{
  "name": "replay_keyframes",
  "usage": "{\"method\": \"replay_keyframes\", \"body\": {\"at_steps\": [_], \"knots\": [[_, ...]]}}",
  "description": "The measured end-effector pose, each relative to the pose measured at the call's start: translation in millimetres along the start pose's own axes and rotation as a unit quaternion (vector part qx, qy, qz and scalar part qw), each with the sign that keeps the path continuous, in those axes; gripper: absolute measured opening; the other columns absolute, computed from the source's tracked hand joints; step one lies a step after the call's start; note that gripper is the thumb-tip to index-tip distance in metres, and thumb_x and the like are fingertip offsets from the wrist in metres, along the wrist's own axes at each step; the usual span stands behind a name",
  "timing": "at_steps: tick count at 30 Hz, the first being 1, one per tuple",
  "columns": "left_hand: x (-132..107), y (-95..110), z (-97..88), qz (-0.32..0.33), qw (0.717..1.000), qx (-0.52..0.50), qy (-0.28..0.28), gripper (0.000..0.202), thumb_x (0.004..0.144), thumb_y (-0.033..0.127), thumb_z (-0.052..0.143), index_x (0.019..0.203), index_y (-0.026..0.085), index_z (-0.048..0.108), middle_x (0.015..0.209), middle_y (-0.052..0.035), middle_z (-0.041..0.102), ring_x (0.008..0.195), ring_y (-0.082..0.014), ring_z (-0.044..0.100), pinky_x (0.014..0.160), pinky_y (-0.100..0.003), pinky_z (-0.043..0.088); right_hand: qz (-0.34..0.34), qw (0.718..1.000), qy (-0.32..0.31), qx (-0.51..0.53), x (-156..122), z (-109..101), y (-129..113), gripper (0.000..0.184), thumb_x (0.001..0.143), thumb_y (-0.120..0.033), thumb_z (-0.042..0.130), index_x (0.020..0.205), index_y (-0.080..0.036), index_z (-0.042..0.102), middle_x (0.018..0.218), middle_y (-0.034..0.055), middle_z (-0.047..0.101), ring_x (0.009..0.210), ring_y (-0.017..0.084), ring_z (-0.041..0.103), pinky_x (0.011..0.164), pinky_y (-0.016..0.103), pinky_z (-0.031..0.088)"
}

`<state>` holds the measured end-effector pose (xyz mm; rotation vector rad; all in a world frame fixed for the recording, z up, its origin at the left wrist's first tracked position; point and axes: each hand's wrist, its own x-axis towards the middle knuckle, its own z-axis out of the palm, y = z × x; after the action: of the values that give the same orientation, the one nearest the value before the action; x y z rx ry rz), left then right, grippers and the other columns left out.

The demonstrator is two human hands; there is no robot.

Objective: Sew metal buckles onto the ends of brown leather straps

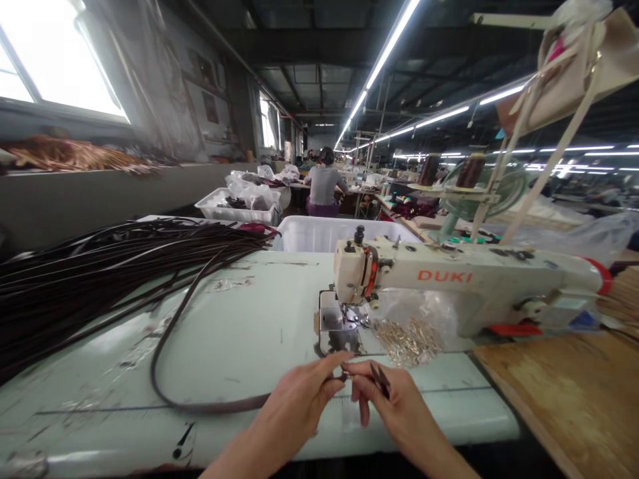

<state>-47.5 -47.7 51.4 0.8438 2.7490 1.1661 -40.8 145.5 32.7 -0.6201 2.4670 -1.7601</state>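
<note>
**A:** What's the left hand (294, 406) doing?

**B:** It's pinched shut on the end of a dark leather strap (214, 404). From there the strap runs left across the bench (239, 326), then curves up in a long loop.

**A:** And the right hand (399, 416)?

**B:** It's closed around a pair of small scissors (380, 380), with the tips pointing toward the strap end. The two hands are almost touching. I can't tell whether the blades are open.

**A:** Where does the strap lead?

**B:** Up into a big heap of straps (100, 279), all dark and long, lying across the left side of the pale green bench.

**A:** What's just past the hands?

**B:** A sewing machine (449, 279) marked DUKI stands on the bench. A clear plastic bag (417, 313) lies beside its needle end, with a pile of small metal pieces (407, 342) spilling across it. A wooden board (559, 406) sits to the right of the bench.

**A:** Anything farther off?

**B:** There's a white plastic crate (339, 233) behind the machine, and another crate (234, 207) holding white bags. Beyond those, a co-worker (323, 186) in a grey top sits with their back turned. Two thread spools (430, 169) stand above the machine, and a beige bag (574, 66) hangs at upper right.
</note>
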Motion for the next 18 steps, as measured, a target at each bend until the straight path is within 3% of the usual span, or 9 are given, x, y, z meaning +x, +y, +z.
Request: {"method": "replay_keyframes", "body": {"at_steps": [3, 6, 9, 12, 15, 18], "knots": [[-2, 0, -14.0, 0.043, 0.995, -0.069, -0.053, 0.019, 0.093, 0.023, 0.043, 0.105, 0.025, 0.057, 0.099, 0.0016, 0.064, 0.091, -0.0126, 0.057, 0.081, -0.019, 0.04, 0.015, 0.987, -0.113, 0.11, 6, -18, -2, 0.031, 0.092, -0.039, 0.047, 0.106, -0.015, 0.062, 0.07, -0.0003, 0.06, 0.052, 0.01, 0.059, 0.058, 0.022, 0.043], [-4, 1, -13.4, 0.028, 0.997, -0.057, -0.055, 0.015, 0.093, 0.022, 0.041, 0.096, 0.021, 0.056, 0.09, 0.0013, 0.062, 0.083, -0.012, 0.056, 0.075, -0.019, 0.039, 0.022, 0.977, -0.153, 0.146, 7, -22, 1, 0.032, 0.092, -0.039, 0.048, 0.107, -0.014, 0.06, 0.071, 0.0016, 0.063, 0.057, 0.012, 0.063, 0.056, 0.021, 0.041], [-7, -1, -3.1, 0.01, 0.999, -0.008, -0.035, 0.018, 0.094, 0.021, 0.036, 0.097, 0.021, 0.054, 0.09, -0.0002, 0.06, 0.081, -0.0124, 0.056, 0.074, -0.021, 0.039, 0.028, 0.986, -0.119, 0.109, 5, -19, 0, 0.031, 0.093, -0.039, 0.046, 0.106, -0.015, 0.061, 0.072, 0.0015, 0.064, 0.06, 0.013, 0.064, 0.065, 0.024, 0.045], [-8, -3, 5.9, 0.008, 0.999, 0.017, -0.03, 0.021, 0.094, 0.018, 0.033, 0.095, 0.021, 0.054, 0.089, -0.001, 0.058, 0.077, -0.0128, 0.055, 0.07, -0.022, 0.039, 0.025, 0.998, -0.065, -0.005, 3, -13, -6, 0.026, 0.09, -0.038, 0.051, 0.099, -0.018, 0.065, 0.077, 0.001, 0.065, 0.065, 0.013, 0.063, 0.068, 0.024, 0.046], [-8, -4, 8.5, 0.035, 0.999, 0.015, -0.03, 0.024, 0.092, 0.013, 0.033, 0.098, 0.022, 0.055, 0.087, -0.0004, 0.057, 0.075, -0.0124, 0.053, 0.068, -0.022, 0.038, 0.008, 0.992, -0.009, -0.128, 0, -6, -9, 0.018, 0.085, -0.034, 0.06, 0.093, -0.02, 0.067, 0.081, 0.0001, 0.065, 0.068, 0.012, 0.061, 0.068, 0.023, 0.044], [-6, -3, 7.8, 0.058, 0.998, -0.002, -0.033, 0.027, 0.092, 0.011, 0.033, 0.103, 0.024, 0.055, 0.088, 0.0001, 0.057, 0.079, -0.0119, 0.054, 0.071, -0.021, 0.038, -0.005, 0.985, 0.039, -0.166, -5, -2, -7, 0.015, 0.087, -0.033, 0.057, 0.089, -0.021, 0.066, 0.079, -0.0012, 0.063, 0.068, 0.011, 0.058, 0.068, 0.023, 0.042]]}}
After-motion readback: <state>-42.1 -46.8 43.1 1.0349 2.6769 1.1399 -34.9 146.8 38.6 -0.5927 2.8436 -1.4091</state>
